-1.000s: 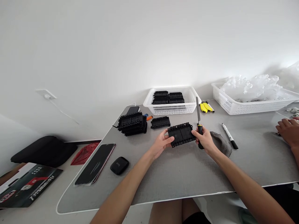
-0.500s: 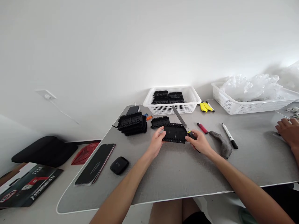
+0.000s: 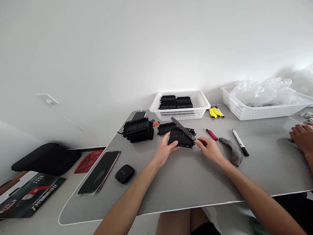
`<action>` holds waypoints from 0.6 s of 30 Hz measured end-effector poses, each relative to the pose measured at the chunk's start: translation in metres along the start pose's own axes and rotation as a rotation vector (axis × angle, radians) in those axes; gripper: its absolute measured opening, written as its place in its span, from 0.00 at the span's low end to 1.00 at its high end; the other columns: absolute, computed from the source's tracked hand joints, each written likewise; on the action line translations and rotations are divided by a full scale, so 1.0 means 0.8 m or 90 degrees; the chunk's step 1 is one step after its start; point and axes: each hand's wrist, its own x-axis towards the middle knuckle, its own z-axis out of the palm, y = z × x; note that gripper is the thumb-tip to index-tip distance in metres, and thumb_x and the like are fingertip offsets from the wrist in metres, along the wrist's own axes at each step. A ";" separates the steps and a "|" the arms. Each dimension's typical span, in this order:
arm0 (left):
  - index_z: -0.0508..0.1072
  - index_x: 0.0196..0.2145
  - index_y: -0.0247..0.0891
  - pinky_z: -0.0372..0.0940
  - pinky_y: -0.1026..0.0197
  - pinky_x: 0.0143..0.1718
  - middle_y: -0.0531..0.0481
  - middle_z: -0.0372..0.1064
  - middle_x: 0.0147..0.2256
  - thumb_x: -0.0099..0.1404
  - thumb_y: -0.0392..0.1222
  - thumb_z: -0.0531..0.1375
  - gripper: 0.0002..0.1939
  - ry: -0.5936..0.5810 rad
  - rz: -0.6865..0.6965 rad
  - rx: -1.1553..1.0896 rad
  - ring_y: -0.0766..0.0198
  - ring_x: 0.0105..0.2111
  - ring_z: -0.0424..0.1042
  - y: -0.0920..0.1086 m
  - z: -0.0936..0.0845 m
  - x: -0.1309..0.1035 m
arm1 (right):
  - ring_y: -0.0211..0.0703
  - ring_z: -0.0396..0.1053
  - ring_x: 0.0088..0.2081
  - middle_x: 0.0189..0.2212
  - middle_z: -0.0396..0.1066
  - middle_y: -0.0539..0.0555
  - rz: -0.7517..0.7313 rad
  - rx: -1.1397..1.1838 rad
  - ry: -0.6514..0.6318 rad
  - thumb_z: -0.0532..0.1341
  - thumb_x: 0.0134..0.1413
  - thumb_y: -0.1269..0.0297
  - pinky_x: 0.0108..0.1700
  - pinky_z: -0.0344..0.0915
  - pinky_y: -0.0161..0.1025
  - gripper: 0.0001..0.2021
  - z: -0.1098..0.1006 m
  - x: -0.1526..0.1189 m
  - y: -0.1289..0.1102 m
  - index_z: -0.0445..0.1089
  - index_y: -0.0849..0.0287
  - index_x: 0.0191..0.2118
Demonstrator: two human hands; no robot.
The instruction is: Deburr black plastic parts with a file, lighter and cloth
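Observation:
My left hand (image 3: 165, 149) grips a black plastic panel (image 3: 179, 137) with toothed edges by its left side, thumb on its face. In my right hand (image 3: 209, 148) is the handle of a flat metal file (image 3: 184, 128). The file's blade slants up and left across the panel's upper face; whether it touches is hard to tell. A similar black panel (image 3: 165, 128) lies on the table just behind. To the left stands a stack of such panels (image 3: 138, 130), and more panels (image 3: 176, 101) lie in a white basket (image 3: 182, 114).
At right are a red lighter (image 3: 211, 134), a grey cloth (image 3: 231, 150), a marker (image 3: 240, 142) and yellow-handled tools (image 3: 215, 112). A second basket (image 3: 266, 113) holds plastic bags. Another person's hand (image 3: 302, 137) rests at far right. A phone (image 3: 99, 172) and black case (image 3: 124, 173) lie at left.
The file has swung left and lower, so its blade now crosses the panel. The panel has tilted, and my left thumb has moved onto its lower face.

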 end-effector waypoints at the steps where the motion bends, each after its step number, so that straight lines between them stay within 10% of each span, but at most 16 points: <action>1: 0.61 0.57 0.41 0.71 0.51 0.47 0.43 0.72 0.47 0.56 0.41 0.67 0.32 0.001 0.001 0.004 0.55 0.45 0.74 0.001 -0.001 0.000 | 0.37 0.57 0.24 0.21 0.63 0.49 -0.014 -0.025 -0.018 0.51 0.60 0.48 0.27 0.51 0.35 0.20 -0.001 0.000 0.000 0.66 0.59 0.27; 18: 0.62 0.58 0.39 0.74 0.57 0.41 0.45 0.73 0.43 0.59 0.35 0.65 0.31 0.033 -0.040 -0.009 0.63 0.37 0.74 0.010 0.001 -0.002 | 0.41 0.67 0.25 0.25 0.74 0.54 -0.038 -0.183 0.001 0.54 0.60 0.50 0.29 0.57 0.36 0.20 -0.022 0.007 0.018 0.77 0.58 0.34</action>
